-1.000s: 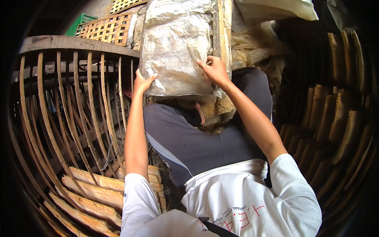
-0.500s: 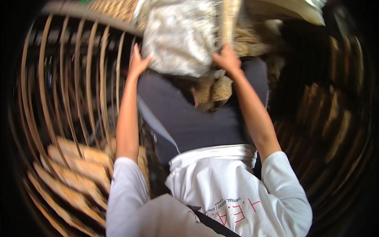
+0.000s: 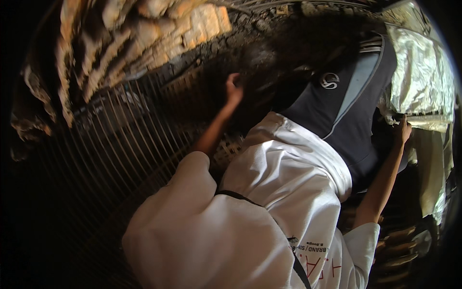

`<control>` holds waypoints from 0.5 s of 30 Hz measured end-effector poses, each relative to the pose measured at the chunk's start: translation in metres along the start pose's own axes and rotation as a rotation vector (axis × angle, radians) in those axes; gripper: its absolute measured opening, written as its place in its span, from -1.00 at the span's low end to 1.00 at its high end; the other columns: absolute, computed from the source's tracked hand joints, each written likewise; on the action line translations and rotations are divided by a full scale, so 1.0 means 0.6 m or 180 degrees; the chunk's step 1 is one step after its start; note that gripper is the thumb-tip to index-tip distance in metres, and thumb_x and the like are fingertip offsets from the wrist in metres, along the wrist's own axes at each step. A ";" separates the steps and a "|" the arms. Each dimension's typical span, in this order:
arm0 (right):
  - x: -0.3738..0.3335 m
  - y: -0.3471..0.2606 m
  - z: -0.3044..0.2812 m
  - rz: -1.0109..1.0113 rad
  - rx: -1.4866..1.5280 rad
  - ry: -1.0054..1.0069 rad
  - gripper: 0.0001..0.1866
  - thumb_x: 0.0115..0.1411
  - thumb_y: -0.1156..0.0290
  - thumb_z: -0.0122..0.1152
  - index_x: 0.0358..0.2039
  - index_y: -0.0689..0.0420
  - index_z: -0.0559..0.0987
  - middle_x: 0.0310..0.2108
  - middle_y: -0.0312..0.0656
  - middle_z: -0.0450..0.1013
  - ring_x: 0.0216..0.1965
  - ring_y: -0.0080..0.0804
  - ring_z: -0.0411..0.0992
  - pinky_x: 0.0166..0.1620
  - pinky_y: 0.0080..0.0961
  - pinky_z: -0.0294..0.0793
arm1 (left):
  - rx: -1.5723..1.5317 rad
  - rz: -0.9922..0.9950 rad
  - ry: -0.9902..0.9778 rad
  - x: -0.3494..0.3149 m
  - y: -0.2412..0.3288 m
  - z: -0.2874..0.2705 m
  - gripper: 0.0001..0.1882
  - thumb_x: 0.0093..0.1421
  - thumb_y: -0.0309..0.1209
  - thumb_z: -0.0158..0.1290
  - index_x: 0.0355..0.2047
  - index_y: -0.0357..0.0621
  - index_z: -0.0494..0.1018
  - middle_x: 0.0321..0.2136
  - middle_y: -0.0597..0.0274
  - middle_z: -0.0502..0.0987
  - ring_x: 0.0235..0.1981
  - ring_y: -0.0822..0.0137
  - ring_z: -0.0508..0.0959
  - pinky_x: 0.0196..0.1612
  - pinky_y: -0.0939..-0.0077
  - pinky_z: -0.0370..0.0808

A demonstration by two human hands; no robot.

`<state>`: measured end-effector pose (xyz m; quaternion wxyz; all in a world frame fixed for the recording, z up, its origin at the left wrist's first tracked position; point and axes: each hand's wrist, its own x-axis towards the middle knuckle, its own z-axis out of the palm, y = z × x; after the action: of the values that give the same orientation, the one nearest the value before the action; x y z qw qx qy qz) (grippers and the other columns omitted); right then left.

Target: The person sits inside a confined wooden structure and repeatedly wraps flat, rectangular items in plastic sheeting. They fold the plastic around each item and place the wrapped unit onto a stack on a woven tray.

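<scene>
Mostly it's gloom in here, with light falling on the right side and on the upper left. Dark, crumbly ground point(image 3: 250, 55) runs across the top, strewn with small lumps. Beside it, rough tan slabs point(image 3: 199, 31) stand packed in rows, their edges catching the light, and below them a rack of thin bars point(image 3: 127, 120) bends away into shadow. From where I stand, the seated person's white shirt point(image 3: 269, 241) and dark trousers point(image 3: 356, 91) fill the middle. The crinkled clear plastic sheet point(image 3: 423, 72) lies at the far right, beyond the knees, a pale strip point(image 3: 428, 121) along its near edge. The right hand point(image 3: 405, 129) is at that edge, fingers toward the sheet; I can't tell whether it pinches the plastic or merely touches it. The left hand point(image 3: 234, 90) is well apart, over the dark ground, loosely curled; shadow and blur hide whether anything sits in it. A woven lattice point(image 3: 228, 150) is half covered by the left arm. Stacked pieces point(image 3: 399, 245) at the lower right sink into darkness, too dim to make out properly.
</scene>
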<state>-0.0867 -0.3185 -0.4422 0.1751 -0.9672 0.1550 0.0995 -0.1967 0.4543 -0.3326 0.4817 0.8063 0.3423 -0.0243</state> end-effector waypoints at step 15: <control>-0.066 -0.167 -0.075 0.0188 -0.0803 -0.0073 -0.34 0.08 0.10 0.34 0.10 0.21 0.40 -0.30 -0.02 0.61 -0.27 -0.05 0.59 -0.12 -0.10 0.59 | 0.0272 -0.1738 -0.0285 -0.094 -0.470 -0.164 -0.51 0.09 -0.21 0.31 -0.06 -0.28 0.55 -0.25 0.10 0.62 -0.22 0.26 0.57 -0.12 0.27 0.50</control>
<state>-0.0837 -0.2355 -0.3600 0.0508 -0.9753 0.1677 0.1344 -0.4308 0.5877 -0.4733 0.4375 0.7020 0.5239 -0.2031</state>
